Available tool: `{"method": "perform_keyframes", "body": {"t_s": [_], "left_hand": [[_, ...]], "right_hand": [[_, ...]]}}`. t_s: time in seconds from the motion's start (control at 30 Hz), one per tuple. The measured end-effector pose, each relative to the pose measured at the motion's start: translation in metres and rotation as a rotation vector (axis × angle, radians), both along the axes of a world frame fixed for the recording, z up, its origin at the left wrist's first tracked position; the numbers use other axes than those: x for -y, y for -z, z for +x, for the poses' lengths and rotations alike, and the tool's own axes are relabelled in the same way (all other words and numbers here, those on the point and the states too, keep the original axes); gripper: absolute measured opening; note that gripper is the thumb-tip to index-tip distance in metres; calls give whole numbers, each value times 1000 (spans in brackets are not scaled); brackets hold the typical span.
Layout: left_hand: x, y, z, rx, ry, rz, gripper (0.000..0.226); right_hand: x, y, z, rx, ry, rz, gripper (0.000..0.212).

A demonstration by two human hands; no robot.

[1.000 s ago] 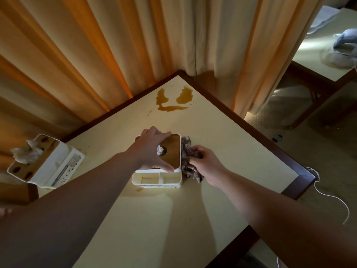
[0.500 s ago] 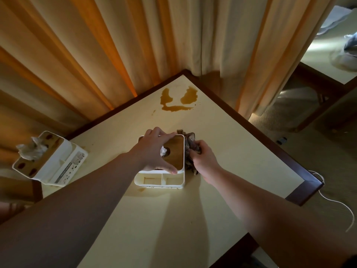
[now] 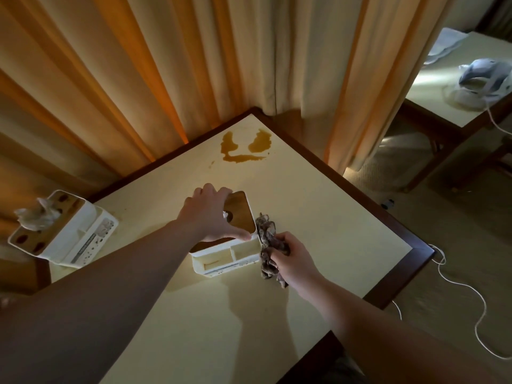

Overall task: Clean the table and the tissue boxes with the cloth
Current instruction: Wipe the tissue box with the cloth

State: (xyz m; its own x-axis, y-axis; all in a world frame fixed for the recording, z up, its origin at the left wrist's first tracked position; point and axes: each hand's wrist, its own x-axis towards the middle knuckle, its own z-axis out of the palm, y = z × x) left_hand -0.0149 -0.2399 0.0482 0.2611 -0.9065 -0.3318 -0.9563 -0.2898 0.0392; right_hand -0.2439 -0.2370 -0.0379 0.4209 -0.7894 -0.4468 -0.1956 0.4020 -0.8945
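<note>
A white tissue box (image 3: 227,257) with a brown wooden lid stands in the middle of the cream table (image 3: 318,206). My left hand (image 3: 209,214) lies over the lid, fingers curled round its far edge and thumb on the near edge. My right hand (image 3: 293,259) grips a crumpled brown cloth (image 3: 267,239), which is pressed against the box's right side near its front corner. A second white tissue box (image 3: 66,234), with a tissue sticking out of its top, sits at the table's left edge. A brown spill (image 3: 245,148) marks the table's far corner.
Orange and cream curtains (image 3: 171,65) hang right behind the table. The table has a dark wooden rim (image 3: 399,275). A white cable (image 3: 476,322) trails on the carpet at the right. Another table (image 3: 454,87) at the far right carries a pale bundle.
My right hand has drawn the cloth along the box's right side toward me, from the far end to the front corner. My left hand has stayed on the lid.
</note>
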Motion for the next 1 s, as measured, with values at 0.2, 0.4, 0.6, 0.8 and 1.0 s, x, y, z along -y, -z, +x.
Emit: {"method": "perform_keyframes", "body": {"t_s": [0.2,0.4,0.6,0.8,1.0], "left_hand": [[-12,-5,-15,69,-215,46,136],[-18,-25,6,2,389,283,159],[-15,-26,10,217,570,326,166],[-10,-24,12,232,591,296,175],[-5,-22,5,206,558,259,170]], "right_hand": [[3,-3,-16,-11,60,-70,10],[3,-7,-22,-40,91,-146,12],[-4,-12,-17,80,131,-63,9],[-4,-20,-23,40,167,-94,12],[6,-12,-26,-47,201,-147,13]]}}
